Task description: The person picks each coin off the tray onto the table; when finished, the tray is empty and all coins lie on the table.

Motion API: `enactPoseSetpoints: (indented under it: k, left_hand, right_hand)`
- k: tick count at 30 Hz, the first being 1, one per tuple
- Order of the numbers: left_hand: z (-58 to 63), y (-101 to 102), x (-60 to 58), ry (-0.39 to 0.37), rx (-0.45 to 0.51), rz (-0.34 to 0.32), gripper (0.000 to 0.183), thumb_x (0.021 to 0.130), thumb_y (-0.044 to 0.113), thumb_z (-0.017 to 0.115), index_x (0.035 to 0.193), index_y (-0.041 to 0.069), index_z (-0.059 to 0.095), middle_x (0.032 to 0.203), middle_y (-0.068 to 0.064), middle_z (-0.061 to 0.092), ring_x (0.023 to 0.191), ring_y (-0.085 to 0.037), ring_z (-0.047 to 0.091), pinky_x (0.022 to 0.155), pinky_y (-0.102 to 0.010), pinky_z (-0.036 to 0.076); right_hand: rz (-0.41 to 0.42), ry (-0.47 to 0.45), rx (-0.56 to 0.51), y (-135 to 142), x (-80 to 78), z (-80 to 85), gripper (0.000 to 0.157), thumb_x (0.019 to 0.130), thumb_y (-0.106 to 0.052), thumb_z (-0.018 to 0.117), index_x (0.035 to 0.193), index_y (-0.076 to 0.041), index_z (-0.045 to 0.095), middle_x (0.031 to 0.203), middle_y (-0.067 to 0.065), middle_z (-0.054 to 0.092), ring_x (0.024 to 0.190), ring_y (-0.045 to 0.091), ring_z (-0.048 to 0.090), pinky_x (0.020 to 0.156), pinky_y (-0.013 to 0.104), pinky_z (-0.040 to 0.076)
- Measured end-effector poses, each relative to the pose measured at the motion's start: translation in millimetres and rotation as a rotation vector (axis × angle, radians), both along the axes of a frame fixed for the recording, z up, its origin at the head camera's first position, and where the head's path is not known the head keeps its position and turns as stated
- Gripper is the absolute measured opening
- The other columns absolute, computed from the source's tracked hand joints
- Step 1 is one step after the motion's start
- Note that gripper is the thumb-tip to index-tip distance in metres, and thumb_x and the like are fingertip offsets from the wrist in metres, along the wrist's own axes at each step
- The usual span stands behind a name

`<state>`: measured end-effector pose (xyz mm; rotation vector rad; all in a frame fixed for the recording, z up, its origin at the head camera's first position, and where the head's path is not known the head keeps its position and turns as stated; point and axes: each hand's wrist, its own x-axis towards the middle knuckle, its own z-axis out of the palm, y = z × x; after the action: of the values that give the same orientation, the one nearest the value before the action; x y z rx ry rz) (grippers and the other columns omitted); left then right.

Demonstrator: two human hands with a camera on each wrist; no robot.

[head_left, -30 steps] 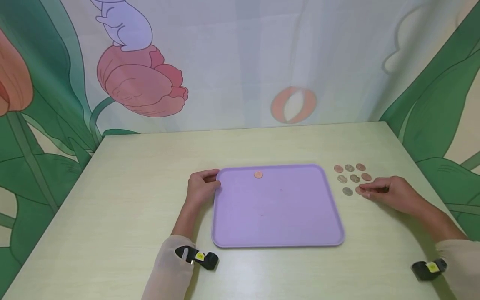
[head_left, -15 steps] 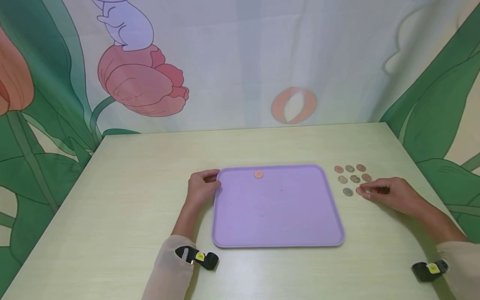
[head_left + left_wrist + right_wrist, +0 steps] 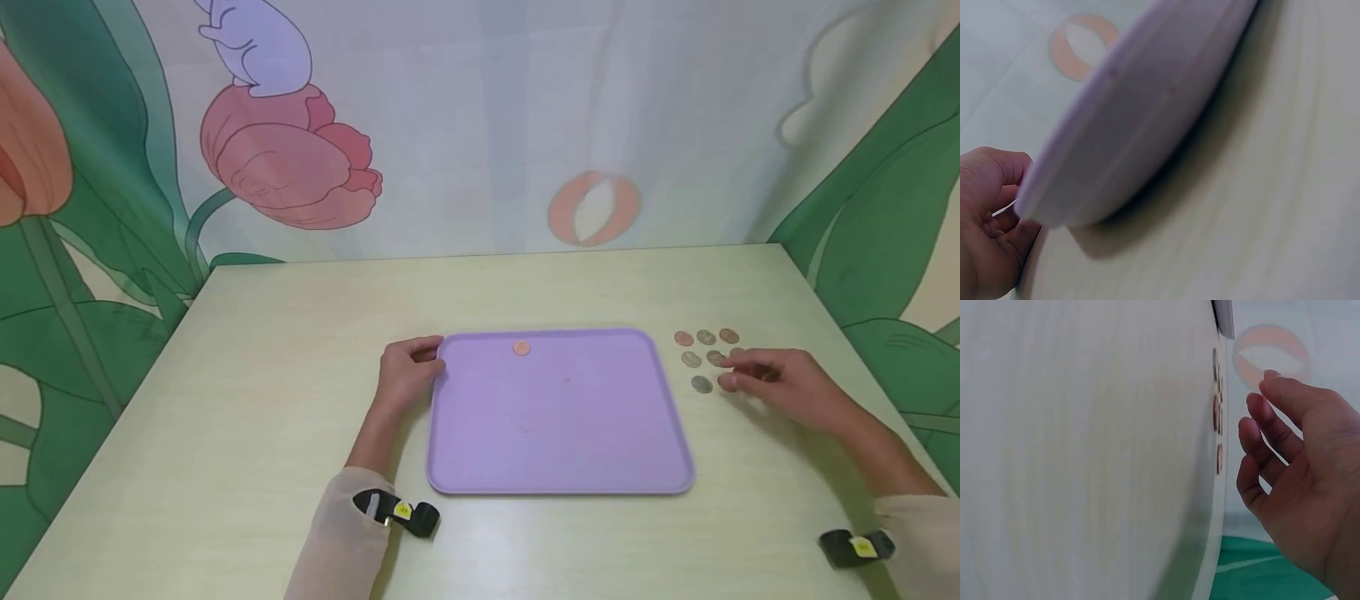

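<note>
A shallow purple tray [image 3: 558, 417] lies on the table, with one copper coin [image 3: 522, 348] near its far rim. My left hand [image 3: 408, 371] grips the tray's left edge by the far corner, thumb on the rim; the left wrist view shows the tray's side wall [image 3: 1129, 119] beside the hand. Right of the tray, several coins lie in loose rows, among them a silver coin [image 3: 702, 384] and a copper coin [image 3: 683, 338]. Over their near right side hovers my right hand [image 3: 787, 379], fingers loosely bent and nothing between them in the right wrist view. Its fingers partly hide another copper coin.
The pale wooden table [image 3: 300, 375] runs back to a printed curtain [image 3: 465, 125] with flowers and leaves. Each wrist carries a small black camera, such as the left camera [image 3: 408, 517]. Bare tabletop extends left of the tray.
My right fingers have parted and risen slightly from the nearest copper coin, which stays on the table. My left hand and the tray keep their places; the head view has shifted a little.
</note>
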<state>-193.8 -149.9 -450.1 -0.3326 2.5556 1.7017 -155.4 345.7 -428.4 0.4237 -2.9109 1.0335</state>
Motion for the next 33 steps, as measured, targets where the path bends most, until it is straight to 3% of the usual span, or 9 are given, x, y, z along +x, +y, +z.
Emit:
enactPoseSetpoints:
  k: [4, 6, 8, 10, 13, 16, 18, 26, 33]
  left_hand:
    - [0.4, -1, -0.4, -0.003, 0.001, -0.003, 0.044, 0.084, -0.001, 0.064, 0.127, 0.002, 0.070, 0.121, -0.022, 0.073, 0.115, -0.030, 0.070, 0.093, -0.029, 0.058]
    - [0.6, 0, -0.4, -0.002, 0.002, -0.005, 0.044, 0.084, -0.001, 0.064, 0.127, 0.002, 0.070, 0.121, -0.022, 0.073, 0.115, -0.031, 0.070, 0.094, -0.031, 0.058]
    - [1.0, 0, -0.1, -0.001, 0.003, -0.005, 0.044, 0.084, -0.001, 0.064, 0.127, 0.002, 0.070, 0.121, -0.022, 0.073, 0.115, -0.031, 0.070, 0.094, -0.032, 0.059]
    - [1.0, 0, -0.1, -0.001, 0.002, -0.003, 0.043, 0.084, -0.001, 0.065, 0.127, 0.002, 0.070, 0.121, -0.022, 0.073, 0.115, -0.030, 0.070, 0.094, -0.032, 0.059]
    - [1.7, 0, 0.6, -0.003, -0.001, 0.003, 0.043, 0.084, -0.001, 0.065, 0.126, 0.003, 0.070, 0.122, -0.021, 0.073, 0.115, -0.030, 0.070, 0.095, -0.032, 0.058]
    - [2.3, 1, 0.9, -0.005, 0.000, 0.005, 0.043, 0.084, -0.001, 0.064, 0.127, 0.002, 0.070, 0.122, -0.021, 0.073, 0.115, -0.030, 0.070, 0.095, -0.031, 0.058]
    - [2.4, 2, 0.7, -0.001, 0.000, 0.005, 0.043, 0.084, -0.002, 0.064, 0.127, 0.002, 0.070, 0.122, -0.022, 0.073, 0.115, -0.030, 0.070, 0.094, -0.031, 0.058]
    - [2.7, 1, 0.9, -0.003, 0.004, 0.002, 0.044, 0.083, -0.002, 0.065, 0.126, 0.003, 0.071, 0.121, -0.021, 0.073, 0.115, -0.030, 0.070, 0.090, -0.026, 0.057]
    - [1.3, -1, -0.4, 0.004, 0.000, -0.004, 0.044, 0.083, -0.002, 0.064, 0.127, 0.002, 0.070, 0.122, -0.022, 0.073, 0.116, -0.030, 0.070, 0.090, -0.026, 0.057]
  right_hand:
    - [0.091, 0.077, -0.065, -17, -1.6, 2.2, 0.023, 0.087, -0.001, 0.075, 0.109, 0.004, 0.075, 0.086, -0.029, 0.066, 0.072, -0.006, 0.055, 0.063, 0.013, 0.046]
    - [0.130, 0.108, -0.074, -27, -2.2, 4.6, 0.021, 0.085, 0.002, 0.075, 0.107, 0.003, 0.075, 0.084, -0.022, 0.070, 0.072, -0.007, 0.055, 0.064, 0.014, 0.047]
    - [0.157, 0.115, -0.089, -40, -3.1, 9.2, 0.022, 0.084, 0.004, 0.075, 0.106, 0.002, 0.076, 0.083, -0.009, 0.075, 0.075, -0.011, 0.056, 0.087, 0.025, 0.052]
    - [0.176, 0.110, -0.097, -55, -5.3, 14.9, 0.021, 0.085, 0.003, 0.074, 0.106, 0.000, 0.076, 0.084, 0.004, 0.077, 0.078, -0.013, 0.056, 0.104, 0.045, 0.041]
    - [0.192, 0.070, -0.084, -80, -9.3, 26.3, 0.021, 0.090, -0.002, 0.072, 0.110, -0.002, 0.076, 0.091, 0.010, 0.078, 0.083, -0.013, 0.058, 0.104, 0.051, 0.040]
    - [0.218, 0.040, -0.079, -106, -16.7, 35.4, 0.020, 0.093, -0.008, 0.070, 0.113, -0.004, 0.076, 0.096, 0.007, 0.078, 0.081, -0.004, 0.059, 0.083, 0.025, 0.050]
    - [0.239, 0.018, -0.088, -124, -24.0, 39.5, 0.021, 0.095, -0.008, 0.069, 0.114, -0.003, 0.075, 0.096, 0.006, 0.077, 0.082, 0.002, 0.060, 0.076, 0.021, 0.053]
    - [0.383, -0.052, -0.071, -186, -62.8, 32.2, 0.022, 0.092, -0.003, 0.069, 0.113, 0.002, 0.074, 0.102, 0.013, 0.076, 0.089, 0.020, 0.067, 0.077, 0.023, 0.055]
    - [0.436, -0.100, 0.084, -218, -83.0, 19.0, 0.027, 0.091, -0.005, 0.070, 0.117, 0.001, 0.074, 0.111, 0.016, 0.073, 0.090, 0.022, 0.066, 0.082, 0.032, 0.055]
